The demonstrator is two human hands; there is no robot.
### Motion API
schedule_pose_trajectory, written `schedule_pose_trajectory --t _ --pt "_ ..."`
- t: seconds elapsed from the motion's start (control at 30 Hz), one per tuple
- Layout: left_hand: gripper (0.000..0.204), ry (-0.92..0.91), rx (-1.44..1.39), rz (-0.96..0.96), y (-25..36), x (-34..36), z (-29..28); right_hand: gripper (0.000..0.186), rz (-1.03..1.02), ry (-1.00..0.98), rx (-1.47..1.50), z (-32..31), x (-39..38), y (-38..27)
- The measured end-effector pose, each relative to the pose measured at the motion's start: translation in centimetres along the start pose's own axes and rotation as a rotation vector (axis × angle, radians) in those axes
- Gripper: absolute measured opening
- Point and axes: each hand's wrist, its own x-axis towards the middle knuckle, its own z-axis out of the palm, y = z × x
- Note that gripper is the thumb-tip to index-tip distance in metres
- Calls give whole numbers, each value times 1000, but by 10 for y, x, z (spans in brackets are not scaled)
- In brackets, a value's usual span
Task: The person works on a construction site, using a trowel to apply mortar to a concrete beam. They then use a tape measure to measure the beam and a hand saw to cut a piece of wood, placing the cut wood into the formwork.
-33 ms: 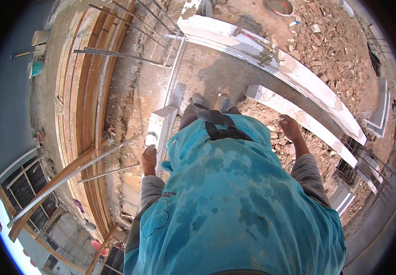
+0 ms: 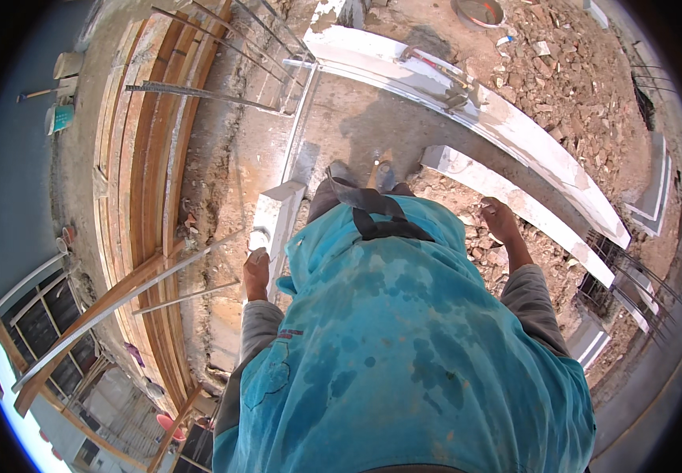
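Note:
My left hand (image 2: 256,273) hangs at my left side, its fingers curled closed on a small white round thing (image 2: 259,240). What kind of thing it is, I cannot make out. Just beyond it stands a narrow white block wall end (image 2: 276,211). On the other side, my right hand (image 2: 500,221) is held low over broken rubble (image 2: 484,246), near a low white wall (image 2: 506,197). Its fingers are curled in, and no object shows in it. A dark strap (image 2: 388,217) lies across the front of my wet blue-green shirt (image 2: 404,339).
Long timber boards (image 2: 140,158) lie stacked to the left, with steel bars (image 2: 199,93) jutting over them. A longer white wall (image 2: 436,83) curves across ahead, carrying a red-handled tool (image 2: 436,65). Slanting poles (image 2: 112,315) cross at lower left. A round basin (image 2: 479,11) sits beyond.

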Motion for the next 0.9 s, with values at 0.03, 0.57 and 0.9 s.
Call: schedule_pose_trajectory --t 0.03,0.57,0.9 --pt "32 -5 -30 13 6 0 5 35 0 19 -17 -1 -1 6" --pt "29 -104 -6 -121 46 -23 33 34 -4 48 -135 18 -44 14" --pt "26 -98 -90 -145 47 -27 29 37 -16 33 -8 31 -36 20"
